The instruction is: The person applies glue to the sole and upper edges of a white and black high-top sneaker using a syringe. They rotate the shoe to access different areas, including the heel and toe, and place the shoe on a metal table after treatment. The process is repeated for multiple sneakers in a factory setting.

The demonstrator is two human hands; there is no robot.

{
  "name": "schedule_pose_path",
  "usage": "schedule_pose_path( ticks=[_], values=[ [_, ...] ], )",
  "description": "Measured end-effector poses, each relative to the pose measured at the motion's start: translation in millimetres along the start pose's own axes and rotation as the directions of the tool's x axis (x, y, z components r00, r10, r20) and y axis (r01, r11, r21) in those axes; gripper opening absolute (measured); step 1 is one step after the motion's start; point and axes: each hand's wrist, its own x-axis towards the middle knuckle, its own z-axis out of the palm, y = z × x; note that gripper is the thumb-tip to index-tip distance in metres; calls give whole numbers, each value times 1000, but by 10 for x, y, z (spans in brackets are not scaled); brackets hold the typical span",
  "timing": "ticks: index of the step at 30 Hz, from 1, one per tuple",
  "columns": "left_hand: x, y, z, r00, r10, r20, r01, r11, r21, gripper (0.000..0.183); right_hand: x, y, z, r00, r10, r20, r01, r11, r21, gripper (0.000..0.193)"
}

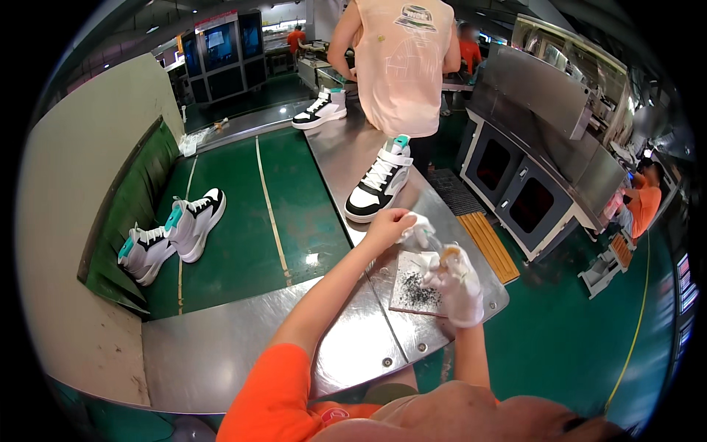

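Steel bench (236, 365), smooth with bright smeared reflections, runs along the near edge and away to the far side. Left hand (389, 227), largely bare, bunches its fingertips at white fabric (416, 228), soft and crumpled; cannot tell whether they clamp it or partly wear it. Right hand (460, 287), in a wrinkled white glove, curls toward the left, close but apart at the wrists; its grip cannot be told. Something thin and pale between them is too blurred to name. Fabric and hands sit above the bench's right part, over a flat white pad (403, 296) scattered with dark crumbs (421, 296); the glove covers its right edge.

Just beyond: padded high-top shoe (377, 184), white and black panels, teal tab, pale thick sole, laces and strap. Another high-top (320, 110) stands at the far end. Two more (147, 256) (196, 222) lean together at left on a green belt (294, 199), smooth, pale-striped, one overlapping the other.

Co-worker (398, 81), head cut off, wears a pale sleeveless shirt; forearms partly hidden. Printing: dark-outlined badge (418, 18) with lettering on that back; round emblem (335, 416) on the near orange shirt (269, 398), too small to make out.
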Motion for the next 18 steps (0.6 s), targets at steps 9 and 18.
schedule_pose_path(
  ticks=[9,18],
  values=[
    [-385,204,-74,796,589,-140,-381,667,640,26,-689,536,-8,981,-120,150,189,751,-632,77],
    [-1711,490,1255,444,696,564,-871,188,453,42,-575,633,241,976,-214,-44,125,710,-693,68]
  ],
)
